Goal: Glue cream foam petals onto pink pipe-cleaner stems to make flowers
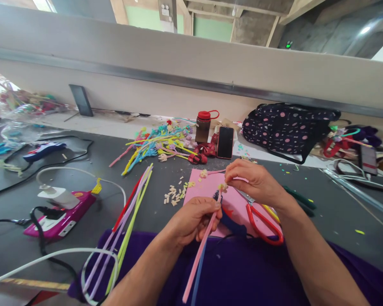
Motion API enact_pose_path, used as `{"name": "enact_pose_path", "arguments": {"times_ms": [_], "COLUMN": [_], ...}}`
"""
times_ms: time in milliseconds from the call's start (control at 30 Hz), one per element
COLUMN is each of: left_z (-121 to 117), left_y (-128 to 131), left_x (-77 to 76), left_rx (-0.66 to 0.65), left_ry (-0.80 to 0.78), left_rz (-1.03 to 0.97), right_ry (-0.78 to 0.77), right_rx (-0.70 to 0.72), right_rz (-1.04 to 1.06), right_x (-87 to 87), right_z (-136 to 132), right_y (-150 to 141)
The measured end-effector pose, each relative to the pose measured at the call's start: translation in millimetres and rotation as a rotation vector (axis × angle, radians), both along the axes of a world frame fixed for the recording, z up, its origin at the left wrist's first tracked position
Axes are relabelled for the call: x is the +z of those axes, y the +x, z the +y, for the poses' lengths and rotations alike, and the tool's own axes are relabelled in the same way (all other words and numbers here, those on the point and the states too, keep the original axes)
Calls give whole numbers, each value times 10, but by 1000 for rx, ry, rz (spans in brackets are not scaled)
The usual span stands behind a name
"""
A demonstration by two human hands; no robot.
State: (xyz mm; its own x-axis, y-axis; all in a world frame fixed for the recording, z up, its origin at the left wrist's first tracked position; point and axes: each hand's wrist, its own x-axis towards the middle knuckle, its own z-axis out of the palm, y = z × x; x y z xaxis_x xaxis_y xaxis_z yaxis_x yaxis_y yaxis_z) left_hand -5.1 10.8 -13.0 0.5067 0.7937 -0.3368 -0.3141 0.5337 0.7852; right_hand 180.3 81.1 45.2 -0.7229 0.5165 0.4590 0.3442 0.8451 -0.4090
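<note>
My left hand is closed round a pink pipe cleaner, whose long end slants down over the purple cloth. A blue strip hangs just behind it. At the upper end sits a small cream and yellow flower. My right hand pinches at this flower with thumb and forefinger. Below the hands lies a pink sheet, bearing red-handled scissors and a dark blue handled tool. Another small flower on a pink stem rests near the sheet's top edge.
Cream cut pieces lie left of the sheet. Long pipe cleaners and a magenta power strip are further left. Behind stand a pile of coloured stems, a bottle, a phone and a patterned bag.
</note>
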Motion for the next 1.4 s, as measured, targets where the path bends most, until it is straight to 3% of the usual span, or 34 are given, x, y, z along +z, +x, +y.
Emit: {"name": "enact_pose_path", "arguments": {"times_ms": [267, 1400], "left_z": [-11, -3], "left_y": [14, 11], "left_x": [7, -30], "left_rx": [30, -5], "left_ry": [22, -19], "left_rz": [59, 37], "right_ry": [18, 143], "right_rx": [49, 10], "right_rz": [-50, -176], "right_x": [19, 27], "right_z": [-59, -109], "right_y": [-22, -68]}}
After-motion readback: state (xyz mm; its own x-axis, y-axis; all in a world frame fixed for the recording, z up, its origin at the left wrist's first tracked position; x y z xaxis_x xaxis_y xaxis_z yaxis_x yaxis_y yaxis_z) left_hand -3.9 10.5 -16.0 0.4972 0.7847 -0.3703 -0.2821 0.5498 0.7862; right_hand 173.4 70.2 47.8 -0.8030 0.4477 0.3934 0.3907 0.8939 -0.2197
